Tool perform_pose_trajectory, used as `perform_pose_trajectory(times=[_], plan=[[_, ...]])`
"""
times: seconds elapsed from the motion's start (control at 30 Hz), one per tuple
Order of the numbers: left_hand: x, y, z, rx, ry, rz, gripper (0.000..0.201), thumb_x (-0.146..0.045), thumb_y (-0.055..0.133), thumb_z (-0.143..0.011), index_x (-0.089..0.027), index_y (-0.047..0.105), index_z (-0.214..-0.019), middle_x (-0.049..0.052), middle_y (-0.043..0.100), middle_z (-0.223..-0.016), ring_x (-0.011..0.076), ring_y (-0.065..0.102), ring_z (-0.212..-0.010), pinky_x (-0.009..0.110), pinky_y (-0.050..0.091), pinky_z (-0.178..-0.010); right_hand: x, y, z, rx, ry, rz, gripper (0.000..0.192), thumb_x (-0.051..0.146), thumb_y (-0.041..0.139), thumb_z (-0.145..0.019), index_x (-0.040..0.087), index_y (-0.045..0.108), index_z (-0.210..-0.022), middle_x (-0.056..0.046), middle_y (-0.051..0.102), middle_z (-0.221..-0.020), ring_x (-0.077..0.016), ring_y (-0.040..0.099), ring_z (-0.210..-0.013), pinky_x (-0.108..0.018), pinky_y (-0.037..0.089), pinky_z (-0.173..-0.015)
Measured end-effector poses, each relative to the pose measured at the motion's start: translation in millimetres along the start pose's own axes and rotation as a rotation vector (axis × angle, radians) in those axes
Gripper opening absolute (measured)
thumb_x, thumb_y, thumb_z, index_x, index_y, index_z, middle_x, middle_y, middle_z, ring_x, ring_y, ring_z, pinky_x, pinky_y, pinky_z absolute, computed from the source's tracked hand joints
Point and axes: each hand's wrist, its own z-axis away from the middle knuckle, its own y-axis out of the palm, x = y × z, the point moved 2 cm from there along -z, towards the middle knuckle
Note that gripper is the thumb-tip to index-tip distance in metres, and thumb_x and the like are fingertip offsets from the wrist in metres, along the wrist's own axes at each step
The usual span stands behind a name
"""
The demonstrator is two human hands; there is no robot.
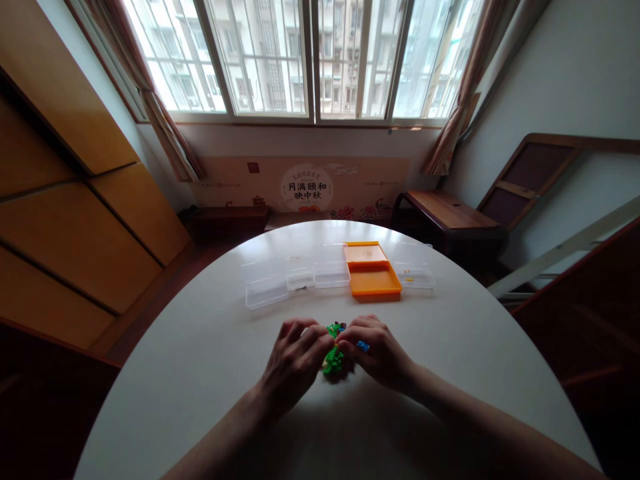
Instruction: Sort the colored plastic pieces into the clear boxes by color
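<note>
A small model of green toy bricks (333, 363) with dark brown parts along its lower edge is on or just above the white round table, between my hands. My left hand (299, 350) is closed, thumb and fingers pinching the model from the left. From the right, my right hand (374, 348) is closed with its fingertips on the model's middle, where a speck of orange shows. A bright blue piece (363, 346) pokes out by the right fingers; whether it is joined to the model I cannot tell. Fingers hide much of the model's middle.
Beyond my hands, an orange lidded case (376, 280) lies open on the table (210, 373). Clear plastic boxes (267, 291) stand open to its left. Another clear box (424, 275), right of it, has small yellow pieces (409, 279) inside. A wooden bench (445, 208) stands behind.
</note>
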Motion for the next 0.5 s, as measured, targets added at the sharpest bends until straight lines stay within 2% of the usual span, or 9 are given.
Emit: perform_pose_trajectory(times=[0.23, 0.5], plan=[[-1.7, 0.5, 0.8, 0.007, 0.025, -0.010, 0.012, -0.013, 0.055, -0.088, -0.021, 0.061, -0.094, 0.001, 0.067, -0.083, 0.0171, 0.056, -0.089, 0.033, 0.039, -0.083, 0.1, 3.4, 1.0, 0.002, -0.004, -0.005, 0.022, 0.029, 0.054, -0.091, 0.020, 0.067, -0.076, -0.001, 0.064, -0.069, -0.0139, 0.057, -0.067, -0.030, 0.038, -0.072], [3.9, 3.9, 2.7, -0.047, -0.061, 0.019, 0.009, -0.015, 0.059, -0.086, -0.021, 0.063, -0.091, 0.001, 0.066, -0.082, 0.0177, 0.055, -0.088, 0.033, 0.039, -0.082, -1.6, 2.5, 1.6, -0.053, -0.024, 0.020, 0.009, 0.019, 0.060, -0.084, 0.021, 0.067, -0.078, 0.000, 0.065, -0.072, -0.0139, 0.058, -0.069, -0.030, 0.039, -0.075]])
